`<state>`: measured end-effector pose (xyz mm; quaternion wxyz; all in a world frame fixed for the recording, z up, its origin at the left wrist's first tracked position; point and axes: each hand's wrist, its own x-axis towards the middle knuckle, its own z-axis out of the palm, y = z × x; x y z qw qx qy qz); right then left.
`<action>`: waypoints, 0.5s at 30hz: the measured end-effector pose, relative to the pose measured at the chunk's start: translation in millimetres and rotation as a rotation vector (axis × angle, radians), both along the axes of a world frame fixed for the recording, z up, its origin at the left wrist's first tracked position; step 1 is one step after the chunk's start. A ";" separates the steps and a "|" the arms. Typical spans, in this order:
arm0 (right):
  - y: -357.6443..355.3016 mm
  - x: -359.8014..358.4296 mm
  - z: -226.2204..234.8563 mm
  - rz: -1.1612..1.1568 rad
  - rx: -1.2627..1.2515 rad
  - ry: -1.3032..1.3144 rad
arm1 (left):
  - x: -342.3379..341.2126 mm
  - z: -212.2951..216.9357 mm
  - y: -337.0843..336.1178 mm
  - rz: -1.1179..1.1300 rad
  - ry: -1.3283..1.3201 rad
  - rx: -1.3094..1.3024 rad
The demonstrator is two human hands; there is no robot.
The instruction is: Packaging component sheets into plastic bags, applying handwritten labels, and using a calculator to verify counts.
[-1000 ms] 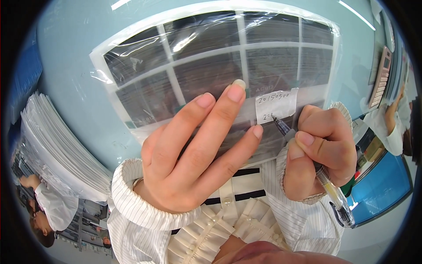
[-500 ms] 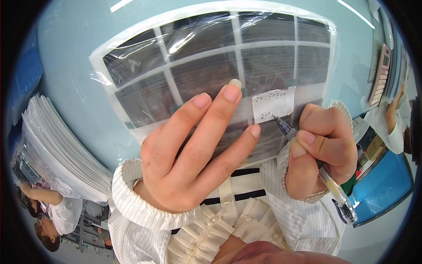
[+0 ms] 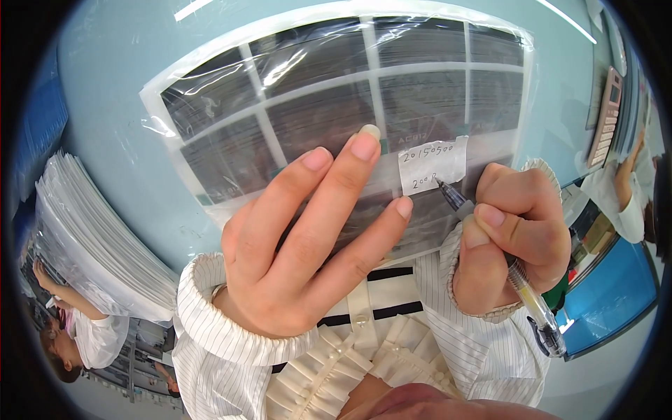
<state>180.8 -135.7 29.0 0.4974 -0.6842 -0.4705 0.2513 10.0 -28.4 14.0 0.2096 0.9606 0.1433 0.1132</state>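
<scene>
A clear plastic bag (image 3: 315, 56) holds dark sheets divided into panels by pale strips, and it lies flat in front of me. On its near right part sits a small white paper label (image 3: 444, 165) with handwriting. My left hand (image 3: 297, 245) rests on the bag with fingers spread, its index fingertip close to the label's lower left corner. My right hand (image 3: 526, 234) grips a pen (image 3: 519, 278) with a clear barrel. The pen's tip meets the label at the end of the lower written line.
Left of the bag stands a plastic-wrapped stack of white sheets (image 3: 105, 238) on the pale blue table (image 3: 105, 91). A pinkish calculator (image 3: 606, 122) lies at the far right, with a blue panel (image 3: 609, 301) below it. Other people (image 3: 101, 339) are at both sides.
The last mark on the label's lower line has grown by a stroke. Bag and label have shifted very slightly left. At the left, a person's arm and head have moved.
</scene>
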 end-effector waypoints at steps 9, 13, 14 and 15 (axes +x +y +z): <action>-0.2 -2.1 -0.3 -0.024 -0.013 0.002 | -1.5 0.4 1.2 -0.014 0.010 0.001; -1.0 -2.2 1.4 -0.081 -0.015 -0.012 | 0.5 1.9 2.2 -0.025 0.015 -0.006; -0.8 -2.6 0.3 -0.077 -0.013 -0.018 | 0.0 2.4 1.7 -0.025 0.018 -0.005; -0.7 -2.9 -0.5 -0.074 -0.011 -0.024 | -0.6 3.1 1.1 -0.019 0.027 -0.006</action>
